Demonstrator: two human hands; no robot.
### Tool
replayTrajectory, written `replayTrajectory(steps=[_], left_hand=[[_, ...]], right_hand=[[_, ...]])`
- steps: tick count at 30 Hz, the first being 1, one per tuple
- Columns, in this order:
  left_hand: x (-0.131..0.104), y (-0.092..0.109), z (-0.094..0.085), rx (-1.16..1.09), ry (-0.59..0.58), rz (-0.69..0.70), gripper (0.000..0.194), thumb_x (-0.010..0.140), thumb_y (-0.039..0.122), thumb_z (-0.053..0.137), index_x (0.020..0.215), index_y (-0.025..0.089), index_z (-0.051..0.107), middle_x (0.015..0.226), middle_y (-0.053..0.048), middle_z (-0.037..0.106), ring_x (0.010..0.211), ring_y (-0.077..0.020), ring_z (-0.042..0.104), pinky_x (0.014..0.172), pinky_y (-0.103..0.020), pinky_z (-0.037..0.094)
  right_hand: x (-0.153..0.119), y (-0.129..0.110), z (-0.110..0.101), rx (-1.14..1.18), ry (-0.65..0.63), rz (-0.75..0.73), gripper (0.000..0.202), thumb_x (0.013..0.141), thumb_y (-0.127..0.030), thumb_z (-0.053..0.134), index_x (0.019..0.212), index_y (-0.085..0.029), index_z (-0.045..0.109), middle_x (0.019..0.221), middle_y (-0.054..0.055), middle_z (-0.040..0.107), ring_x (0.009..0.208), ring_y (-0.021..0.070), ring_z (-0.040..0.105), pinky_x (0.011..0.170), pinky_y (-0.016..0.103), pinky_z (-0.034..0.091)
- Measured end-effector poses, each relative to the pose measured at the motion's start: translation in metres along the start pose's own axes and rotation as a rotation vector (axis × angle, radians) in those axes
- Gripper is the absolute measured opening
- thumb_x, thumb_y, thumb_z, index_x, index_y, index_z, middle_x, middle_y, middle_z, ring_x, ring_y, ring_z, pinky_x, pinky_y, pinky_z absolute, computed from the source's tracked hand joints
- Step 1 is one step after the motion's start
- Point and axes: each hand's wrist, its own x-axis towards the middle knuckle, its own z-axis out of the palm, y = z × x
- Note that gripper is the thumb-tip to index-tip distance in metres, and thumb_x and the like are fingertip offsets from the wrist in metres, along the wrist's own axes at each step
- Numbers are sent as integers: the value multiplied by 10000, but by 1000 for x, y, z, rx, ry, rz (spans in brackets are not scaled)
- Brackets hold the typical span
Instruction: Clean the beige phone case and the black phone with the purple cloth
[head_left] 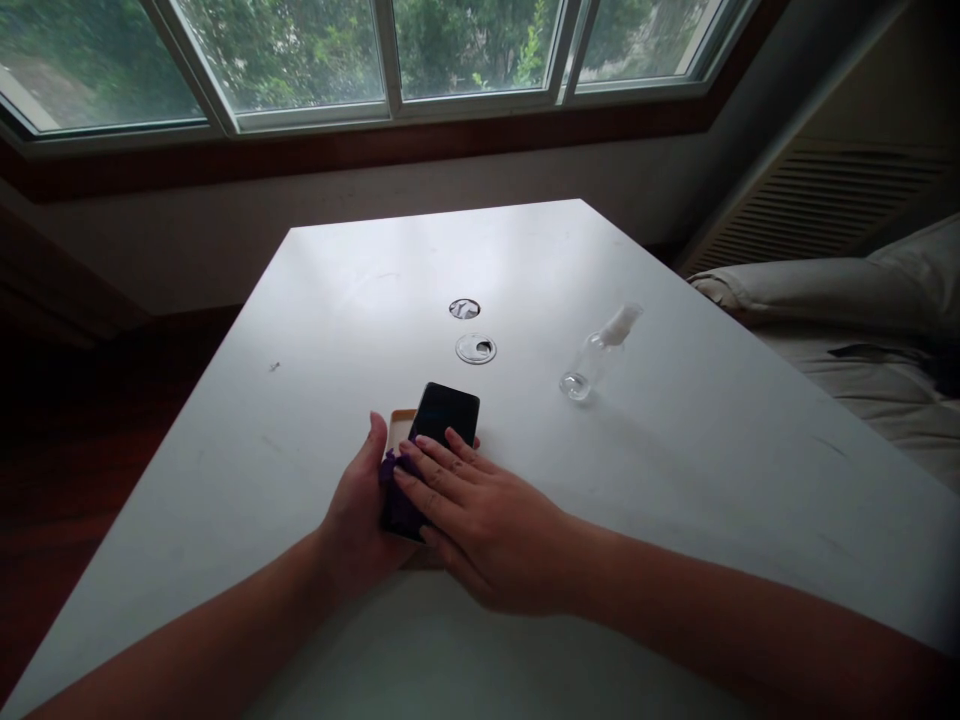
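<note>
A smartphone (448, 408) with a dark screen lies tilted across my left hand (360, 510), whose thumb stands up at the side while the other fingers are mostly hidden underneath. Beside and partly under the phone shows a pale, tan-rimmed piece (400, 428), perhaps a phone case or a shallow box lid. My right hand (480, 515) lies over the lower part of the screen, fingers extended, pressing a crumpled purple cloth (391, 468) against it. Much of the cloth is covered by those fingers.
On the white table (360, 300), a clear spray bottle (592, 360) lies on its side to the right. Two round cable holes (475, 349) sit ahead of the hands. A beige cushioned seat (817, 290) is beyond the right edge, and windows (300, 60) are at the back.
</note>
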Motion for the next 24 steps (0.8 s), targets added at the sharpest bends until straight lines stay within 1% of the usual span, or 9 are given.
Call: replayTrajectory(steps=[3,5,7,10,14,16,18,21,24], left_hand=[[1,0,2,53,34,55,674,984,630,414,1385,111,570,1203,-165,686,1127,-276,664,985,-365,511],[0,-1,4,97,25,43,688,984,638,399,1373,100,579,1195,-173,688,1116,-282,669,971,-364,517],[0,-1,6,130,55,30,707,980,649,388,1365,89,584,1177,-185,692,1103,-298,675,964,-386,522],[-1,0,7,118,142,32,715,986,653,364,1371,89,577,1163,-191,697,1090,-305,682,972,-415,518],[-2,3,6,37,73,-71,912,928,756,351,1381,-12,542,1239,-263,646,1148,-335,652,1047,-430,474],[-2,4,4,30,40,-103,959,912,772,365,1384,-46,526,1270,-285,621,1173,-341,637,1076,-421,452],[-1,4,1,42,42,-85,897,933,737,379,1378,-26,537,1241,-270,642,1150,-332,650,1057,-422,466],[2,2,-3,68,45,24,711,995,639,353,1350,69,584,1144,-195,700,1030,-279,699,943,-384,531],[3,2,-4,111,0,63,677,1011,620,318,1309,93,620,1065,-169,721,912,-245,719,843,-341,557]], right_hand=[[5,21,-2,-52,60,170,546,1054,-294,312,1551,-71,357,1606,164,280,1522,285,205,1265,522,148],[8,31,-1,-99,97,326,565,1059,-314,287,1545,-32,353,1600,206,268,1521,305,200,1256,532,171],[8,29,1,-116,106,378,581,1060,-323,274,1545,-10,339,1601,226,250,1522,313,187,1254,528,177],[4,8,4,-63,59,248,578,1049,-300,282,1552,-19,329,1605,202,264,1526,298,177,1264,492,170],[-4,-21,6,43,-5,-17,561,1017,-271,349,1509,-8,407,1623,196,210,1530,313,134,1277,474,116],[-5,-22,6,79,1,-96,537,1011,-260,376,1485,-17,445,1620,182,230,1530,294,148,1280,460,111],[-3,-13,6,86,11,-101,508,1018,-251,374,1476,-55,471,1609,149,283,1523,271,202,1279,471,117],[3,7,3,34,66,96,513,1040,-271,341,1502,-74,450,1580,152,345,1497,276,284,1263,500,186],[7,19,-2,-35,151,348,536,1058,-364,328,1478,-74,492,1592,197,298,1499,320,267,1239,518,237]])
